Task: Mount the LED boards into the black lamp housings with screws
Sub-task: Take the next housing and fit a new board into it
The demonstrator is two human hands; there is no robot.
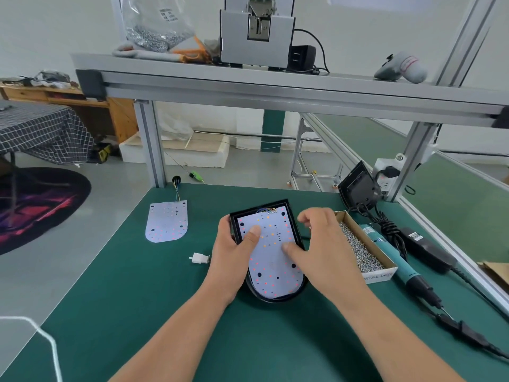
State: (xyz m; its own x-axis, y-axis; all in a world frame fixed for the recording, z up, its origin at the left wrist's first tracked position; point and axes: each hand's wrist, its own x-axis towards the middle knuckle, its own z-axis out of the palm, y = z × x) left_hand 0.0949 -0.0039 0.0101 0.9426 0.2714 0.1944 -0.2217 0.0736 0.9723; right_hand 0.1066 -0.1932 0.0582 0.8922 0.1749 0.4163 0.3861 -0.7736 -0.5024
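WORK IN HAND: a person seats an LED board (271,260) in a black lamp housing (275,300) at the middle of the green counter (137,299); the board lies inside the rim, its wires bunched at the far edge.

The hands are apart, one on each side of the housing. The left hand (234,246) clasps the housing's left wall, thumb flat on the board; the right hand (316,244) presses its thumb on the board's right side, fingers curled above the right rim, though whether they grip it cannot be told.

The board's dark mounting holes look empty, so no screw appears to be in yet; the electric screwdriver (396,257) lies untouched to the right, just beside the open box of screws (360,249). This unit seems to be at the seating step, with all the fastening left to do.

A second LED board (167,220) lies bare on the counter to the left, well apart from any housing; what looks like a second housing (358,186) stands tilted at the back right, near the frame post; by the look of it, that pair is not yet begun. A white connector (199,257) rests near the left hand.
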